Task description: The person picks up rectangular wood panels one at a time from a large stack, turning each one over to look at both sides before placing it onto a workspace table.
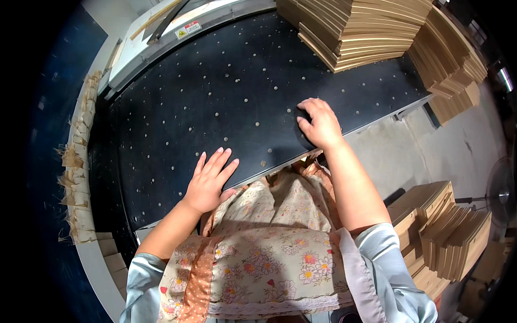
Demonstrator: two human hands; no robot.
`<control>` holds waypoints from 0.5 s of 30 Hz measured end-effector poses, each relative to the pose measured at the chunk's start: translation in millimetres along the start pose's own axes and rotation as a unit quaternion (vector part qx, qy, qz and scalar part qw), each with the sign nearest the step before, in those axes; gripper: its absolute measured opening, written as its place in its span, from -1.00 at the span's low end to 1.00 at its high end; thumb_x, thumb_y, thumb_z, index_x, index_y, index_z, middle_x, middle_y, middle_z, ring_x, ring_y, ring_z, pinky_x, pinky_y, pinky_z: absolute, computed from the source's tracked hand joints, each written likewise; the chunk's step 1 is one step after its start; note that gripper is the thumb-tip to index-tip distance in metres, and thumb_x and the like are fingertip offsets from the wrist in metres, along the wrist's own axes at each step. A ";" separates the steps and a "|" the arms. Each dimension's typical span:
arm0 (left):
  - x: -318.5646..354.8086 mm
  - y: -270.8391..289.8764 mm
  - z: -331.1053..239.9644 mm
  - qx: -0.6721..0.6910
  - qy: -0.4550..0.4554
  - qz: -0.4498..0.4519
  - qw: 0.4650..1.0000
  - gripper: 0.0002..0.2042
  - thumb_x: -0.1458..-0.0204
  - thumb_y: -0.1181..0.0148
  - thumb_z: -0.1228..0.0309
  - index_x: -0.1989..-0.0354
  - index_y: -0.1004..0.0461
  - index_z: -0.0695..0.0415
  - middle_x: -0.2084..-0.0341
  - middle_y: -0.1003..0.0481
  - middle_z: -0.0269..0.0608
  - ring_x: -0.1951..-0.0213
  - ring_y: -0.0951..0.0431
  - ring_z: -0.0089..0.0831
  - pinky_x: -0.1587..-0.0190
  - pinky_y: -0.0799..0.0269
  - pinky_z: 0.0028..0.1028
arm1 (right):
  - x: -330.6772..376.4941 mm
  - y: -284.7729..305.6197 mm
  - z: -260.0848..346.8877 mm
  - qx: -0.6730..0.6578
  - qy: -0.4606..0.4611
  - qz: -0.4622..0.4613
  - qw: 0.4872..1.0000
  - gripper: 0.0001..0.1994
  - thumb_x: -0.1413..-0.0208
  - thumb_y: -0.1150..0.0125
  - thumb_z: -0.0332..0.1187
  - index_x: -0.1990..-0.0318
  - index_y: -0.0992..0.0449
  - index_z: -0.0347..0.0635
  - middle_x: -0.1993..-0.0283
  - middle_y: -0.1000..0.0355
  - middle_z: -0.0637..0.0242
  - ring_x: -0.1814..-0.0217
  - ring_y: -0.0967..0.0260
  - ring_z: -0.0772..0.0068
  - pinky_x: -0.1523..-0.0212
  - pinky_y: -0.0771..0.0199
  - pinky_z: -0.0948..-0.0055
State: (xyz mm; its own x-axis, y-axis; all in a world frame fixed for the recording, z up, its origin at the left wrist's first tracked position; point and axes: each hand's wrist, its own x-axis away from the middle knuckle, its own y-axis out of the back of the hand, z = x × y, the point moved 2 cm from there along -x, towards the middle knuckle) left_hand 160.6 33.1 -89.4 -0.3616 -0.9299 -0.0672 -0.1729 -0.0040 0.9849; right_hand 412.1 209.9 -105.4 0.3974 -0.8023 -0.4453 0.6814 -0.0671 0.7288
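Note:
My left hand lies flat, fingers together and stretched out, on the near edge of a black table top dotted with small pale rollers. Further right, my right hand rests palm down on the same edge with its fingers slightly curled. Neither hand holds anything. A tall stack of flat brown cardboard sheets sits on the far right of the table, well beyond my right hand. I wear a floral apron and light blue sleeves.
More cardboard stacks stand past the table's right end, and several piles sit on the concrete floor at the lower right. A grey machine housing borders the table's far side. Torn cardboard strips line the left edge.

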 end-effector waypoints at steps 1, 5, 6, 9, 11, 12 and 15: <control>-1.3 -0.9 1.8 0.008 0.001 -0.006 1.000 -0.27 0.34 -0.38 0.26 -0.14 -0.28 0.03 -0.22 -0.14 -0.10 -0.28 -0.08 -0.17 -0.28 0.13 -0.06 | 2.1 -2.3 0.2 0.011 -0.002 -0.007 1.000 -0.71 0.14 -0.20 -0.38 0.19 -0.46 -0.21 0.10 -0.40 0.17 -0.07 -0.26 0.06 -0.10 -0.25 0.23; -11.9 0.7 16.0 0.118 -0.021 -0.012 0.993 -0.35 0.33 -0.38 0.26 -0.08 -0.35 0.03 -0.21 -0.18 -0.13 -0.28 -0.08 -0.19 -0.30 0.19 -0.06 | 5.2 -6.2 -1.8 0.043 -0.006 -0.008 0.999 -0.70 0.12 -0.19 -0.36 0.16 -0.45 -0.22 0.05 -0.38 0.17 -0.12 -0.23 0.06 -0.15 -0.20 0.22; -14.5 0.7 23.6 0.185 -0.029 -0.016 0.982 -0.42 0.25 -0.34 0.27 -0.07 -0.37 0.03 -0.17 -0.25 -0.15 -0.28 -0.11 -0.20 -0.30 0.22 -0.07 | 5.9 -8.9 -2.2 0.054 -0.004 0.006 0.999 -0.66 0.10 -0.20 -0.34 0.11 -0.43 -0.22 0.00 -0.35 0.14 -0.16 -0.20 0.04 -0.17 -0.17 0.21; -36.5 -3.0 53.5 0.404 -0.032 0.017 0.914 -0.49 0.14 -0.26 0.32 -0.07 -0.37 0.09 -0.09 -0.35 -0.18 -0.22 -0.21 -0.25 -0.32 0.25 -0.12 | 4.2 -9.5 -4.7 0.095 0.001 0.018 0.995 -0.58 0.07 -0.20 -0.30 0.02 -0.38 -0.21 -0.07 -0.31 0.10 -0.19 -0.17 0.00 -0.19 -0.14 0.17; -51.1 -9.4 69.5 0.655 -0.040 0.045 0.753 -0.52 0.01 -0.17 0.41 -0.13 -0.28 0.20 -0.05 -0.37 -0.09 -0.16 -0.28 -0.31 -0.26 0.01 -0.28 | -1.7 -10.5 -1.7 0.130 -0.017 0.037 0.991 -0.54 0.05 -0.20 -0.26 -0.04 -0.34 -0.19 -0.12 -0.27 0.10 -0.23 -0.13 -0.01 -0.21 -0.10 0.11; -52.5 -20.1 72.2 0.792 -0.046 0.031 0.609 -0.55 -0.04 -0.12 0.47 -0.15 -0.24 0.23 -0.03 -0.38 -0.06 -0.14 -0.29 -0.34 -0.21 -0.12 -0.38 | -5.1 -14.8 2.8 0.141 -0.028 0.051 0.988 -0.52 0.03 -0.20 -0.23 -0.06 -0.32 -0.18 -0.14 -0.25 0.10 -0.25 -0.10 0.00 -0.22 -0.07 0.07; -47.3 -24.4 84.8 0.833 -0.007 0.008 0.554 -0.58 -0.11 -0.02 0.43 -0.14 -0.21 0.29 0.01 -0.41 -0.03 -0.07 -0.38 -0.31 -0.17 -0.18 -0.31 | -13.7 -26.7 22.0 0.160 -0.049 0.104 0.980 -0.51 -0.04 -0.13 -0.15 -0.12 -0.29 -0.13 -0.24 -0.15 0.10 -0.34 0.01 0.03 -0.27 0.08 -0.07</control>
State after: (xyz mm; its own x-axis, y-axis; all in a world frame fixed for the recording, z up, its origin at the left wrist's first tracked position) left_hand 104.2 108.4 -123.8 -0.3809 -0.9218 -0.0722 -0.7704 0.3596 -0.5265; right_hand 375.0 209.7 -107.3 0.4366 -0.8701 -0.2286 0.3581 -0.0650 0.9314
